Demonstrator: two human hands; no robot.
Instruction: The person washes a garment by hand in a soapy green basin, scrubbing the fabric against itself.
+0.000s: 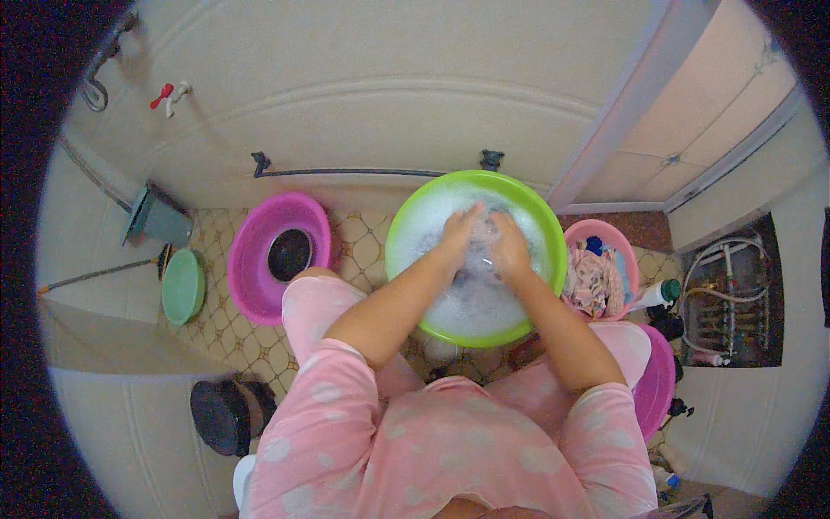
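Observation:
A large lime-green basin (397, 295) of soapy water stands in front of me, thick with white suds (418, 220). Over its middle, my left hand (459, 235) and my right hand (509, 243) face each other, partly covered in foam. Something dark shows dimly through the suds around them, perhaps wet cloth. Foam hides whether either hand grips it. Just right of the basin, a pink tub (626, 243) holds crumpled clothes (593, 276), mostly pale pink with dark blue and light blue pieces.
At left are a magenta basin (249, 272) with a dark round object (290, 255) inside and a small green basin (183, 287). Another magenta basin (658, 383) and a white bottle (652, 295) with a green cap are at right. A pipe (356, 172) runs along the wall.

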